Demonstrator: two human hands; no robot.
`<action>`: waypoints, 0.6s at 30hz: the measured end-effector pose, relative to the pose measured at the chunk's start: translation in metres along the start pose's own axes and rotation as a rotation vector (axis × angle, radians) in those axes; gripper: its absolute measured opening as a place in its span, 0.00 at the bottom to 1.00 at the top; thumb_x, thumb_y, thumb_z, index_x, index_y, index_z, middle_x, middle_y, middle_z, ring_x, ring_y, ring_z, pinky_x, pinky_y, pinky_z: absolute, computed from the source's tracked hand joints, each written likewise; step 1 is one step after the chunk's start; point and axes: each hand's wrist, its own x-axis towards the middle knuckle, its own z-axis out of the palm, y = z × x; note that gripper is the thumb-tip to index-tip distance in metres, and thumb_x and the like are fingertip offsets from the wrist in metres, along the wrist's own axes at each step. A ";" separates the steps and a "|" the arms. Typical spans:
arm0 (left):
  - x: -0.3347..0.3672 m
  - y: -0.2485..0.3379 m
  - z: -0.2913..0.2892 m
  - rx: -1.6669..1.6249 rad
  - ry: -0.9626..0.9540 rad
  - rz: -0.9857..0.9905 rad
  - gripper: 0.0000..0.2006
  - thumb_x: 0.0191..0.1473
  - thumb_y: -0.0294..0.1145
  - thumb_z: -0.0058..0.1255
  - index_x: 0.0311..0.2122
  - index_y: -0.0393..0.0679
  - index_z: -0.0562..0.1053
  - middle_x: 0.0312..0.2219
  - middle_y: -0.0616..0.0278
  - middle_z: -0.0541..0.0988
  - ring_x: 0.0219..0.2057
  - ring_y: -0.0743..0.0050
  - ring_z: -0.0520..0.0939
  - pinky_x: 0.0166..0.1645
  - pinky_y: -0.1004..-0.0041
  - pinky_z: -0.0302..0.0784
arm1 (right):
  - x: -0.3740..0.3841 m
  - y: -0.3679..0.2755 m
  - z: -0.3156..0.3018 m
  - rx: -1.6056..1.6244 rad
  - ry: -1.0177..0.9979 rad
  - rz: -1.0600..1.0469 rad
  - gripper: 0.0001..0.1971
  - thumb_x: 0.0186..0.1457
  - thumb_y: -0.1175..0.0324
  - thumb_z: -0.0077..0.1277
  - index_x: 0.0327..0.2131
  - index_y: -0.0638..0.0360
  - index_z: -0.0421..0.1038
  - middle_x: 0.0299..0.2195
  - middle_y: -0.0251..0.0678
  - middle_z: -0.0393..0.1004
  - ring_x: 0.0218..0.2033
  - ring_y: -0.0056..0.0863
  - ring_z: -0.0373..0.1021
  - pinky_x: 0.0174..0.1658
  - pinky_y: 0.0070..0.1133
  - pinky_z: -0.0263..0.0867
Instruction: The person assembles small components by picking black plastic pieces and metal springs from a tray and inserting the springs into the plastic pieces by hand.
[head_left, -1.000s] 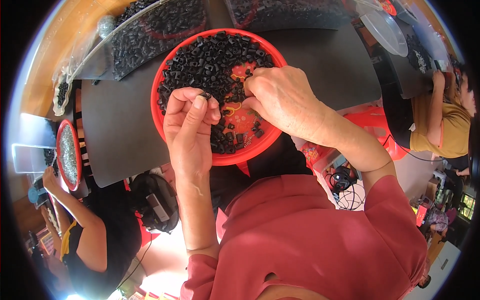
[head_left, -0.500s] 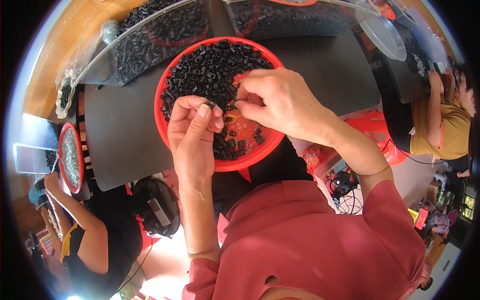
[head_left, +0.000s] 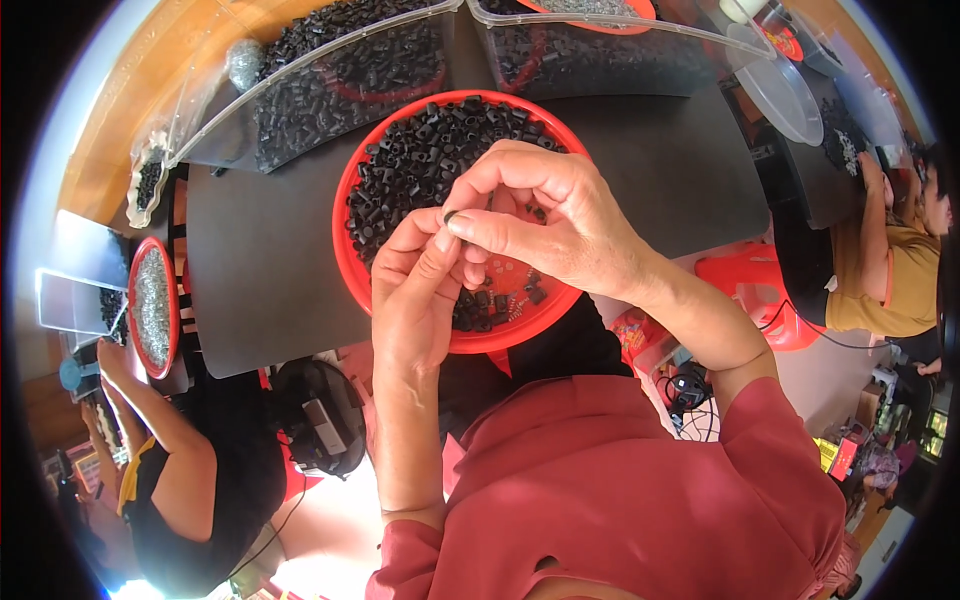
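Over a round red tray (head_left: 343,222), my two hands meet with their fingertips together. A small black plastic part (head_left: 451,216) shows between them. My left hand (head_left: 420,300) is closed, its thumb and fingers pinched at the part from below. My right hand (head_left: 560,215) is closed too, thumb and forefinger gripping the part's upper side. Many loose black plastic parts (head_left: 430,140) fill the tray's far side. A smaller group (head_left: 485,312) lies at its near side, with small metal springs (head_left: 517,303) beside it.
Clear bins (head_left: 350,90) of black parts line the far edge of the dark table (head_left: 265,260). At left, a red tray (head_left: 151,305) holds shiny small pieces near a co-worker's arm (head_left: 165,410). Another person (head_left: 868,270) sits at right beside a red stool (head_left: 750,270).
My right hand has moved left from the tray to meet my left hand at the black part. The whole view has shifted slightly.
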 end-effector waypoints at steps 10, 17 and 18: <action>0.002 -0.001 -0.002 0.082 -0.004 -0.041 0.06 0.64 0.28 0.52 0.43 0.39 0.75 0.28 0.64 0.80 0.28 0.81 0.78 0.35 0.80 0.74 | 0.004 -0.018 -0.017 -0.865 -0.079 -0.470 0.07 0.52 0.75 0.61 0.35 0.59 0.76 0.29 0.32 0.75 0.27 0.21 0.72 0.29 0.21 0.67; 0.003 -0.001 0.002 0.081 0.037 0.003 0.05 0.63 0.25 0.53 0.42 0.39 0.74 0.30 0.63 0.81 0.29 0.80 0.79 0.37 0.79 0.75 | 0.000 -0.025 -0.012 -0.712 0.028 -0.204 0.05 0.52 0.75 0.59 0.34 0.62 0.76 0.24 0.32 0.75 0.21 0.18 0.70 0.23 0.18 0.64; 0.003 -0.002 0.002 0.074 0.050 0.017 0.05 0.62 0.24 0.54 0.42 0.39 0.74 0.30 0.62 0.81 0.29 0.79 0.79 0.37 0.79 0.75 | -0.002 -0.027 -0.013 -0.645 0.029 -0.108 0.05 0.53 0.75 0.59 0.34 0.63 0.76 0.24 0.31 0.76 0.21 0.16 0.69 0.23 0.17 0.63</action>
